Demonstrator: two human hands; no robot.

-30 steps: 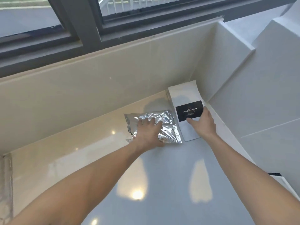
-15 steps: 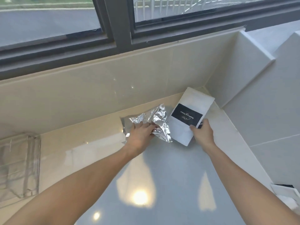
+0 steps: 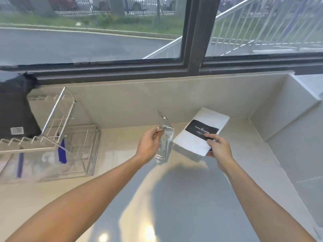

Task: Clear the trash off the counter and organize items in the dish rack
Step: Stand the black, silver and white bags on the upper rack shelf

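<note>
My left hand point(image 3: 148, 145) grips a crumpled silver foil bag point(image 3: 165, 140), which hangs edge-on above the counter point(image 3: 183, 198). A white pouch with a black label point(image 3: 201, 131) is held up off the counter by my right hand point(image 3: 218, 147), thumb on the label's lower edge. The two packages are side by side, a small gap between them. At the left stands the wire dish rack point(image 3: 57, 137), with blue-edged items lying in its lower tray.
A black bag or object point(image 3: 14, 105) sits behind the rack at the far left. A tiled backsplash and a window run along the back. White walls close the counter's right corner point(image 3: 248, 119).
Both hands have lifted their packages off the counter. The foil bag has turned from flat to edge-on. My view has shifted up and left, bringing the dish rack into sight.
</note>
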